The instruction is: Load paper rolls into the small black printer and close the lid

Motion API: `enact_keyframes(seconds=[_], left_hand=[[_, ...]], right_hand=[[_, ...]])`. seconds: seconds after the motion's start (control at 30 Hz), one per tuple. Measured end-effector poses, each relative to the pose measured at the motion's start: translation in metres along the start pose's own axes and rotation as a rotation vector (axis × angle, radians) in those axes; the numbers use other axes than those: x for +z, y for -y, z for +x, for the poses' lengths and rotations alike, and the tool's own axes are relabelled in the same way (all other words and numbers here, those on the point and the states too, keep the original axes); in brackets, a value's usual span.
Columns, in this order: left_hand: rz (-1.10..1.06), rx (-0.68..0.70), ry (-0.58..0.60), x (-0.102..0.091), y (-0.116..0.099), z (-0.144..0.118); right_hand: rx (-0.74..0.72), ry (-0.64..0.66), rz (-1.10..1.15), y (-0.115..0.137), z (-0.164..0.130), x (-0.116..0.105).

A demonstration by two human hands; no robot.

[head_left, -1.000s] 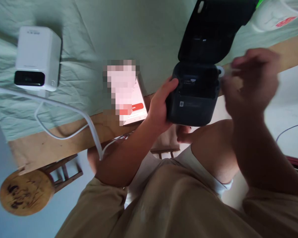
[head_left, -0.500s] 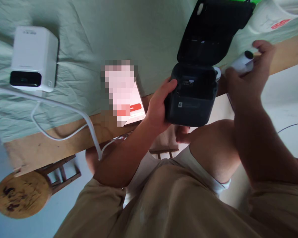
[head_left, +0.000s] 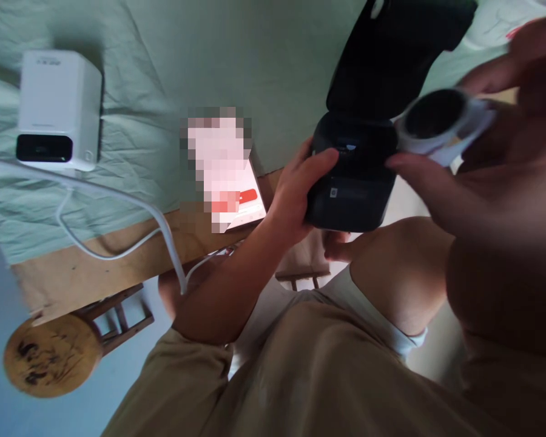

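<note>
My left hand [head_left: 293, 194] grips the left side of a black label printer [head_left: 359, 206], its thumb over the edge of the inner bay. The printer's hinged lid [head_left: 395, 60] stands open, tipped away from me. In my right hand [head_left: 482, 188], a white paper roll [head_left: 459, 136] with a dark round end faces the camera. Thumb and fingers pinch the roll just right of the bay, close by the printer's rim; whether they touch I cannot tell. Part of the right hand is blurred and dark.
A phone [head_left: 248, 209] with a lit screen, partly pixelated, lies at the table's wooden edge. On the green cloth [head_left: 141, 36] stands a white box-shaped device [head_left: 57, 91]; a white cable [head_left: 131, 197] hangs nearby. A white cup [head_left: 491, 24] is at top right, a round stool [head_left: 52, 355] lower left.
My right hand has come up nearer the camera with the white roll, turning its dark end more toward me. The left hand and printer stay nearly in place; the left thumb reaches further over the bay.
</note>
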State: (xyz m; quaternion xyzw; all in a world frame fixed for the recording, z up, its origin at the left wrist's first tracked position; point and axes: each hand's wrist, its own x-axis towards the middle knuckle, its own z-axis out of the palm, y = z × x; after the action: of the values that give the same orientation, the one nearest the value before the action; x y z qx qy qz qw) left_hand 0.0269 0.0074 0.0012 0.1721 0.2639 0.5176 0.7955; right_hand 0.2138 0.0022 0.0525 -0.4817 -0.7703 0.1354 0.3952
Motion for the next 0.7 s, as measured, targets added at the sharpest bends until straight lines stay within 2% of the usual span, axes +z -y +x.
enact_keyframes(seconds=[0.1, 0.17, 0.37, 0.47, 0.5, 0.63, 0.7], left_hand=[[0.053, 0.011, 0.01, 0.002, 0.001, -0.004], [0.049, 0.017, 0.005, 0.004, 0.0, -0.005], [-0.014, 0.067, -0.059, 0.005, 0.001, -0.005], [0.003, 0.071, -0.027, 0.001, 0.002, -0.003], [0.011, 0.066, -0.014, -0.001, 0.002, -0.003], [0.033, 0.068, 0.004, -0.004, 0.002, -0.004], [0.055, 0.059, 0.018, -0.005, 0.002, -0.004]], right_hand=[[-0.108, 0.105, -0.292, 0.011, 0.015, 0.009], [-0.148, 0.174, -0.364, 0.01, 0.02, 0.012], [-0.205, 0.151, -0.258, 0.017, 0.008, 0.013], [-0.198, 0.226, -0.093, 0.019, 0.002, 0.013], [-0.197, 0.195, -0.052, 0.016, 0.001, 0.014], [-0.166, -0.164, 0.066, -0.01, 0.01, 0.02], [-0.111, -0.216, 0.179, -0.024, 0.016, 0.025]])
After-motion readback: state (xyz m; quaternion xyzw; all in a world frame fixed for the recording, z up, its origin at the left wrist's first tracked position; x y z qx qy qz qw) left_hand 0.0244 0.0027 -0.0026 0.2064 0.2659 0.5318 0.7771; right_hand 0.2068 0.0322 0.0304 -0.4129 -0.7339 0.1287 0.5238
